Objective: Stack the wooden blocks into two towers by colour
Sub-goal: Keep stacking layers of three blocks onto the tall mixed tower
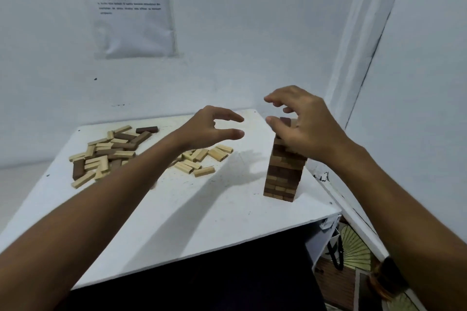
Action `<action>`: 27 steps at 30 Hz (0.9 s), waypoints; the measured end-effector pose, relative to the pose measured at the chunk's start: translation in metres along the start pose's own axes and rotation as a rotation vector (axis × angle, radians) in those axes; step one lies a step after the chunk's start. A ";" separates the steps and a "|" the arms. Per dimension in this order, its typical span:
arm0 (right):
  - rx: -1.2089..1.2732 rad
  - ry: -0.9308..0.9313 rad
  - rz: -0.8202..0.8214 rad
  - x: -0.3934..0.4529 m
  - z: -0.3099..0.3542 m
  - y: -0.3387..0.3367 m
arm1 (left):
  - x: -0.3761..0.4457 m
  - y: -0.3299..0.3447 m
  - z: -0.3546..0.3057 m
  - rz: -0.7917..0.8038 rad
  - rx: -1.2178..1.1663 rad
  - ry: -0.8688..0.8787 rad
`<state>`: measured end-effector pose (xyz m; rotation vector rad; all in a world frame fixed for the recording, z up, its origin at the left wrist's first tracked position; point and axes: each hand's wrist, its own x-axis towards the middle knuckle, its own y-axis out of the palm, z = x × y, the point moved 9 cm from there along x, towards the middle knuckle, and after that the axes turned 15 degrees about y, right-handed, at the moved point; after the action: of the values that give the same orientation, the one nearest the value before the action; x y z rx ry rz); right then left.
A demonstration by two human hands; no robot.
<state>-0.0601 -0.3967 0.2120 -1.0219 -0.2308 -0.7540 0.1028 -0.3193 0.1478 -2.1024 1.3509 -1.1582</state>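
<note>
1. The right hand (307, 125) is hovering at the top of the brown block tower (284, 171), fingers spread and curled, holding nothing; whether they touch the top dark block (285, 120) I cannot tell.
2. The left hand (212, 126) is hanging above the white table (202, 209), thumb and fingers apart, gripping nothing.
3. The tower is standing near the table's right edge.
4. Loose mixed blocks (111, 151) are lying at the far left, pale blocks (202, 159) beside them.
</note>
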 end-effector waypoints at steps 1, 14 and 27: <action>0.001 -0.030 0.029 -0.002 0.012 0.014 | -0.015 -0.011 0.010 -0.013 0.012 -0.033; -0.100 0.063 0.590 -0.018 0.028 0.253 | -0.242 -0.068 0.113 -0.157 0.417 -0.451; -0.360 -0.210 0.656 -0.012 0.082 0.375 | -0.255 -0.081 0.158 -0.031 0.574 -0.471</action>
<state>0.1941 -0.2100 -0.0079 -1.4190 0.0710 -0.0871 0.2252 -0.0745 -0.0001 -1.8099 0.6722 -0.8488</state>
